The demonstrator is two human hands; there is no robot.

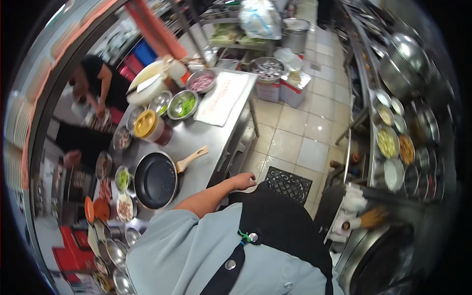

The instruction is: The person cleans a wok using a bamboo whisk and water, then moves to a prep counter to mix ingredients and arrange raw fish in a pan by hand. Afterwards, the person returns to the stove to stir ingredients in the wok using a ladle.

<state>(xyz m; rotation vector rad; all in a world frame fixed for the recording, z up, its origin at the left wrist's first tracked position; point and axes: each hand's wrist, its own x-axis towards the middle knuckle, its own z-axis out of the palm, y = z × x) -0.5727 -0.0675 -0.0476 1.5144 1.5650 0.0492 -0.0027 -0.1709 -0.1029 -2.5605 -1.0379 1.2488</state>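
Left hand [243,181]: yours, held above the front of your black apron [280,221], fingers partly curled; whether they grip anything, cannot tell. Right hand: out of view, state cannot be read. Frying pan [156,180]: on the steel table [199,172] to your left, wooden handle [192,158] angled toward the white cloth [222,98]. Lidded container [152,126]: near the pan, yellow top, upright.
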